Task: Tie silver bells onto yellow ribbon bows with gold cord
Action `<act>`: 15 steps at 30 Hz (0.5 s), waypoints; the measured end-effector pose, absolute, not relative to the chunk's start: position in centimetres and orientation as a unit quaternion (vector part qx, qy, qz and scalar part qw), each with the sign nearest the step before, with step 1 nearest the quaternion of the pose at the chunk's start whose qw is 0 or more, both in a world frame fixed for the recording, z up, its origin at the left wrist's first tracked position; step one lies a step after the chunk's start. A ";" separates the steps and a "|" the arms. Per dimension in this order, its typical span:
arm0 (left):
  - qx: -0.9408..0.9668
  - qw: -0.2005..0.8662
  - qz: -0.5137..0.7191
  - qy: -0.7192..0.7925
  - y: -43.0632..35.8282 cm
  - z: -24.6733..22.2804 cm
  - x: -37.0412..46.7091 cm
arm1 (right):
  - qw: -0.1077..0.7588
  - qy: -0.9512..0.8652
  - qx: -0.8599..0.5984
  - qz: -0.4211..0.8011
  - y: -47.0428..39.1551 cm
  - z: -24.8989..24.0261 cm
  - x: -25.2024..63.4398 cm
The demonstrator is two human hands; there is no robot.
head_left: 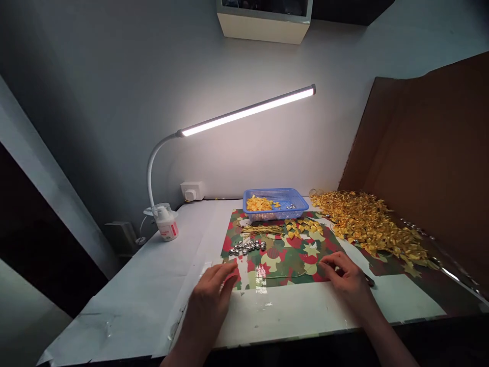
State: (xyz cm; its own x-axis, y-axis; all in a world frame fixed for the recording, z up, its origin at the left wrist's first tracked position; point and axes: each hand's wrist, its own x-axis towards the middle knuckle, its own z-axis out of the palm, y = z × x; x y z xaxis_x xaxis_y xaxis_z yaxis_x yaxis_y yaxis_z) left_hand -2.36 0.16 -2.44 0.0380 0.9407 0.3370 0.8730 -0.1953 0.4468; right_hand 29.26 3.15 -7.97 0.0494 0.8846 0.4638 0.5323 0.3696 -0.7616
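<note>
A thin yellowish cord (292, 276) sags between my two hands over the camouflage-patterned sheet. Its right end meets the pinched thumb and forefinger of my right hand (348, 285). My left hand (210, 293) is at the cord's left end, thumb and fingertips drawn close together; the grip itself is hard to see. Beyond my left hand lies a small heap of silver bells (248, 247). Behind them is a bundle of gold cords (263, 231), with several yellow bows (303, 228) to its right.
A blue basket (275, 214) holding yellow bows stands at the back. On the right, a large pile of gold bows with cords (367, 221) lies against a cardboard panel (428, 163). A lit lamp (248, 111) hangs overhead; a white pump bottle (167, 224) stands left.
</note>
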 end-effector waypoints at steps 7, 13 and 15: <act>0.763 0.151 0.234 0.583 1.5 -1.6 2.3 | 0.508 -0.656 -0.526 0.185 3.0 -8.1 28.6; 0.746 0.139 0.226 0.611 2.2 -1.6 3.0 | 0.532 -0.637 -0.511 0.223 2.9 -7.8 28.4; 0.747 0.141 0.235 0.606 2.0 -1.5 3.1 | 0.548 -0.617 -0.507 0.249 2.9 -7.6 28.4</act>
